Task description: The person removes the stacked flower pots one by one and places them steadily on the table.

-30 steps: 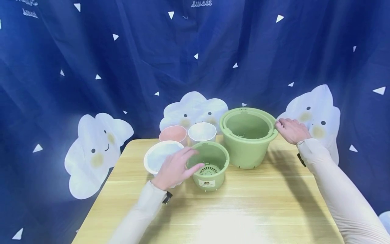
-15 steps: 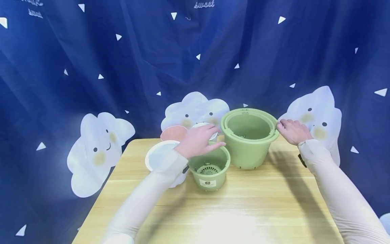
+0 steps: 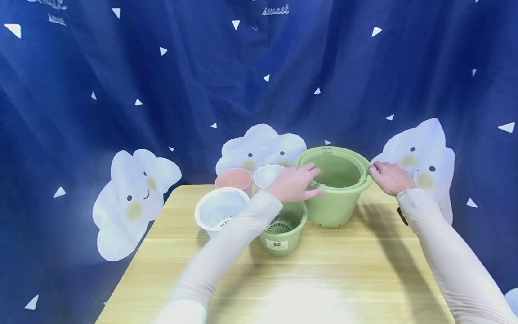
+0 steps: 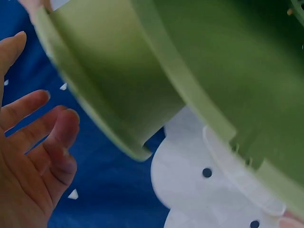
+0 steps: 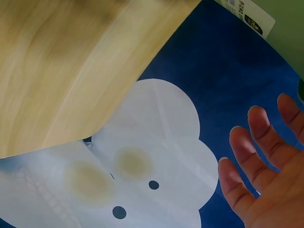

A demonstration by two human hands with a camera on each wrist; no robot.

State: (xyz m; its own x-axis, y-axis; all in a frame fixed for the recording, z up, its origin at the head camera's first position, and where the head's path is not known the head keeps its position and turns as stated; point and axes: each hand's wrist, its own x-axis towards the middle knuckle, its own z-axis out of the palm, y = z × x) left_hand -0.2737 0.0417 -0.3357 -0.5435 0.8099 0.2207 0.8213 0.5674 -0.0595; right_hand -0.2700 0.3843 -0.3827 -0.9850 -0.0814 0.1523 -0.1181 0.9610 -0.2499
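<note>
A large light-green pot [image 3: 329, 209] stands at the back right, with another green pot nested inside it. My left hand [image 3: 297, 182] is raised at its left rim, fingers extended, thumb apart, holding nothing; the left wrist view shows this hand [image 4: 38, 147] beside the green rim [image 4: 90, 104]. My right hand [image 3: 390, 177] is at the opposite rim, thumb side right against it. In the right wrist view its fingers [image 5: 261, 123] are loosely bent and spread, not wrapped round anything. A smaller green pot [image 3: 281, 245] with a slotted bottom stands under my left forearm.
Left of the green pots stand a white pot [image 3: 220, 204] with a slotted bottom, a pink pot [image 3: 234, 180] and another white pot [image 3: 267, 175] behind. The wooden table [image 3: 344, 270] ends at a blue curtain [image 3: 182, 90] with cloud prints.
My left hand has moved right and away from me, from over the white and small green pots to the large pot's left rim. The right hand has stayed at its rim.
</note>
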